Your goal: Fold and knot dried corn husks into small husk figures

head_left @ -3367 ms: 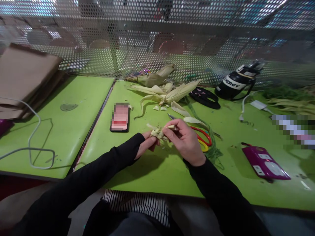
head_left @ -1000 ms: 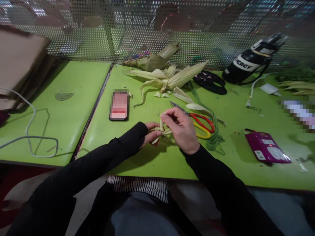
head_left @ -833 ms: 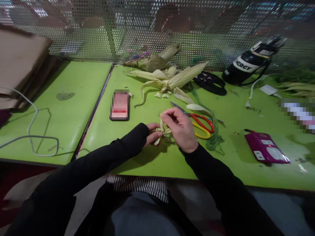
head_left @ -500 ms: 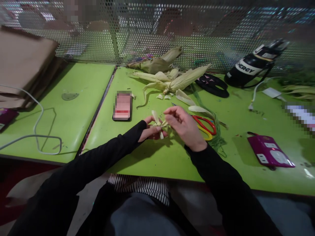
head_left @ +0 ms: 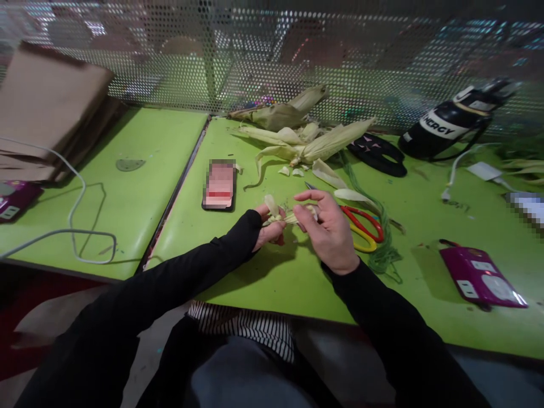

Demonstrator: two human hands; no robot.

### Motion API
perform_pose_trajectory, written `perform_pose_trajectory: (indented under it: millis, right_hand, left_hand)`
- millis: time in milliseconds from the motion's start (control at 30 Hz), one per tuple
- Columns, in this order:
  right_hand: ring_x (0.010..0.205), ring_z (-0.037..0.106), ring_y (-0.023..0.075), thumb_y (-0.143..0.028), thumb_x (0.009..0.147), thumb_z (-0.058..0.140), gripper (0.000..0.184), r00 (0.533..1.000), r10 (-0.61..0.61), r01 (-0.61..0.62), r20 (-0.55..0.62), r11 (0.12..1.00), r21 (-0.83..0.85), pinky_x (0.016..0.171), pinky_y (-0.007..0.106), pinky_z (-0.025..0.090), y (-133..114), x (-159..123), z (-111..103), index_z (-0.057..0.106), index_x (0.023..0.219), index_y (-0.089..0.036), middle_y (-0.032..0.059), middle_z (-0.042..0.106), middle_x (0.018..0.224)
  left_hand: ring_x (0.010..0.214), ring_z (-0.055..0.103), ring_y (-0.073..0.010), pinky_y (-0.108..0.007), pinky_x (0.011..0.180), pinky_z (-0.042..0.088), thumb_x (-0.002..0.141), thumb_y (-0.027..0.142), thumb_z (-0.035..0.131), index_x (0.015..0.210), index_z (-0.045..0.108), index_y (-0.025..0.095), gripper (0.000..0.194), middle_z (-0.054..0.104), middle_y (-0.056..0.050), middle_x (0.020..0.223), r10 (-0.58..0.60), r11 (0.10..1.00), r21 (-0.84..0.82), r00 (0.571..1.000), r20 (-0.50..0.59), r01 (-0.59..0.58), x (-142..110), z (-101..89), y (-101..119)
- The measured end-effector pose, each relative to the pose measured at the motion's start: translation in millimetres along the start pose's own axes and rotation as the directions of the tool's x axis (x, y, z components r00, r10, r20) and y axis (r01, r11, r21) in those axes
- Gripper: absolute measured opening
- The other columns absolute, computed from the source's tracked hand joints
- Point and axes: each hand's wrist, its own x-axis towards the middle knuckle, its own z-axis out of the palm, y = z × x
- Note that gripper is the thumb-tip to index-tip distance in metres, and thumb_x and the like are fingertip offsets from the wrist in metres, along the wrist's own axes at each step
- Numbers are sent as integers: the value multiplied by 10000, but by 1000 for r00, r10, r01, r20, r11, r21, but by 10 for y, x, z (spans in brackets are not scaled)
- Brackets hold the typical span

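My left hand (head_left: 270,226) pinches a small bundle of pale corn husk strips (head_left: 272,205) above the green table. Close on its right, my right hand (head_left: 329,226) has its thumb and fingers closed on the strips' other end (head_left: 291,217). The strips stretch between both hands; how they are joined is hard to make out. Beyond the hands lies a heap of corn husks (head_left: 323,146), with small cut husk pieces (head_left: 290,171) in front. By my right hand are scissors with red and yellow handles (head_left: 369,226) and a tangle of green string (head_left: 385,252).
A phone (head_left: 219,186) lies left of the husks. Paper bags (head_left: 46,107) and a white cable (head_left: 76,195) are farther left. To the right are a black bottle (head_left: 446,124), a black flat object (head_left: 378,156) and a purple power strip (head_left: 482,275). A perforated screen (head_left: 170,73) stands behind.
My right hand has come down onto the husk strips, which now stretch between both hands. The whole view has shifted slightly, moving things to the right in the picture.
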Motion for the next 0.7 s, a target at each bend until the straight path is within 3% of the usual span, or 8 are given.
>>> perform_pose_trajectory:
  millis: [133,233,333,467,567,700]
  right_hand:
    - [509,442,136,-415,903,608,242,998,43,-40,-47,998,55,474,278,337,17,53,-56,505,1059,-261,-56,466,591]
    - [534,471,128,-526,905,565,328,991,102,-97,-86,993,61,484,266,376,0,87,-100,463,1054,-253,-47,514,657]
    - [510,432,107,-632,882,524,414,991,131,-130,-2,985,-111,464,250,340,-23,90,-98,503,888,-218,-39,500,637]
    - [535,456,116,-595,889,543,425,989,32,18,143,940,-340,498,257,322,-46,63,-37,555,746,-196,-13,537,613]
    - [510,431,111,-542,928,509,405,980,-3,82,199,917,-390,503,262,300,-53,42,-3,553,717,-199,-21,530,586]
    - [489,423,102,-549,904,546,413,972,28,66,235,922,-381,488,258,299,-54,32,8,520,678,-203,-27,530,575]
  left_hand:
    - [571,577,-107,-274,634,499,781,419,708,910,519,175,335,581,39,622,3,995,-96,1000,-12,-4,84,1,-117]
    - [651,614,-116,-273,671,492,782,392,714,969,508,177,351,624,13,706,-13,984,-179,997,-81,-2,168,-13,-184]
    - [757,630,-119,-257,708,479,769,276,726,1020,497,184,352,658,-12,816,-1,978,-207,989,-148,-30,215,-58,-175]
    - [722,588,-100,-228,650,462,722,237,764,1019,522,180,387,640,-5,841,40,991,-119,988,-147,-58,205,-122,-82]
    - [641,555,-84,-208,564,433,710,292,778,1009,529,168,408,629,6,782,59,993,-97,989,-132,-72,196,-148,-37]
    - [560,519,-74,-208,493,388,729,377,762,993,532,151,417,646,-5,739,68,993,-79,983,-172,-83,207,-171,-32]
